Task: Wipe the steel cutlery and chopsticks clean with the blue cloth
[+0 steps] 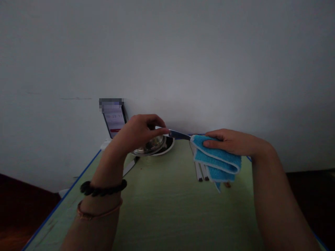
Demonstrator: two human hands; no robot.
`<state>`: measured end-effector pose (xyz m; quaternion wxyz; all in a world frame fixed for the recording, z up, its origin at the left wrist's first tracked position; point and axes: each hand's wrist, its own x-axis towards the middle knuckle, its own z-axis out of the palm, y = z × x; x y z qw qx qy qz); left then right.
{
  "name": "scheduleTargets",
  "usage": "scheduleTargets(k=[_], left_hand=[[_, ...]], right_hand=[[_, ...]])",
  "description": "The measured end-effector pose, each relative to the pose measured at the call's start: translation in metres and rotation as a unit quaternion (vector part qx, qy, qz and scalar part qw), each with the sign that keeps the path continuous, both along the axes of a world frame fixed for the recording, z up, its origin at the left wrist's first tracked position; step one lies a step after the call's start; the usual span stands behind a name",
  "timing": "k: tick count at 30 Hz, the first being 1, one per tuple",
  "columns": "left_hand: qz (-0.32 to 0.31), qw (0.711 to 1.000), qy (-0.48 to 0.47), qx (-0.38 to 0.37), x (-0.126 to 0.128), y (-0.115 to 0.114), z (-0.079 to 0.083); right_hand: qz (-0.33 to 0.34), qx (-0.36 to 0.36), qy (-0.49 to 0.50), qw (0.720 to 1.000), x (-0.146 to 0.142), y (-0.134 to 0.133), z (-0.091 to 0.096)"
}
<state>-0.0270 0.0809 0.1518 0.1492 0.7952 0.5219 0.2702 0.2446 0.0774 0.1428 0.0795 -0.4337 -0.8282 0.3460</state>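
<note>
My left hand (146, 130) pinches one end of a slim, dark-looking utensil, apparently a knife (180, 135), above the back of the table. The utensil's other end runs into a folded blue cloth (217, 157) with white edging. My right hand (227, 141) is closed on this cloth, thumb on the near side and fingers over the top. The cloth hides whatever part of the utensil lies inside it. Below and behind my left hand, a shiny metal bowl (149, 146) rests on a dark plate with a pale rim (167, 150), both partly covered by the hand.
Several slim metal utensils (199, 172) lie partly under the cloth, near a small brown object (227, 185). Another knife-like utensil (131, 166) lies by the plate, left. A phone (114, 120) leans against the wall (167, 62) behind the green, blue-edged table (170, 209).
</note>
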Motion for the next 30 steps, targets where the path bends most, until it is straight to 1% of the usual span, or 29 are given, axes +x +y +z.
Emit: scheduleTargets(k=[2, 3, 5, 7, 9, 11, 14, 16, 18, 20, 22, 24, 26, 28, 30], left_hand=[[0.043, 0.993, -0.098, 0.047, 0.004, 0.002, -0.003], [0.052, 0.984, -0.159, 0.06, 0.007, 0.003, -0.005], [0.049, 0.954, -0.285, 0.08, 0.013, 0.003, -0.008], [0.04, 0.914, -0.393, 0.096, 0.018, 0.003, -0.009], [0.036, 0.878, -0.471, 0.078, 0.023, 0.003, -0.009], [0.027, 0.854, -0.52, 0.026, 0.026, 0.002, -0.008], [-0.012, 0.84, -0.539, -0.069, 0.031, 0.001, -0.008], [-0.041, 0.843, -0.525, -0.113, 0.032, 0.002, -0.01], [-0.054, 0.854, -0.498, -0.137, 0.034, 0.003, -0.011], [-0.052, 0.863, -0.48, -0.148, 0.035, 0.003, -0.011], [-0.037, 0.862, -0.485, -0.146, 0.036, 0.003, -0.011], [-0.019, 0.857, -0.497, -0.134, 0.037, 0.003, -0.01], [-0.005, 0.861, -0.494, -0.123, 0.037, 0.003, -0.01], [-0.001, 0.87, -0.478, -0.124, 0.036, 0.004, -0.012], [-0.001, 0.878, -0.46, -0.131, 0.034, 0.005, -0.014]], right_hand=[[-0.016, 0.023, -0.002, 1.0, -0.002, -0.001, 0.002], [-0.021, 0.033, -0.001, 0.999, -0.004, -0.002, 0.002], [-0.026, 0.045, 0.007, 0.999, -0.007, -0.004, 0.003], [-0.028, 0.051, 0.015, 0.998, -0.01, -0.005, 0.004], [-0.028, 0.052, 0.026, 0.998, -0.012, -0.007, 0.005], [-0.029, 0.06, 0.046, 0.997, -0.014, -0.007, 0.005], [-0.035, 0.078, 0.077, 0.993, -0.016, -0.007, 0.006], [-0.041, 0.084, 0.087, 0.992, -0.017, -0.007, 0.006], [-0.048, 0.088, 0.092, 0.991, -0.018, -0.006, 0.006], [-0.055, 0.08, 0.1, 0.99, -0.018, -0.005, 0.005], [-0.071, 0.06, 0.115, 0.989, -0.017, -0.003, 0.003], [-0.104, 0.052, 0.145, 0.983, -0.015, 0.0, 0.0], [-0.149, 0.069, 0.193, 0.967, -0.012, 0.005, -0.005], [-0.188, 0.099, 0.248, 0.945, -0.01, 0.01, -0.01], [-0.209, 0.129, 0.297, 0.923, -0.01, 0.012, -0.012]])
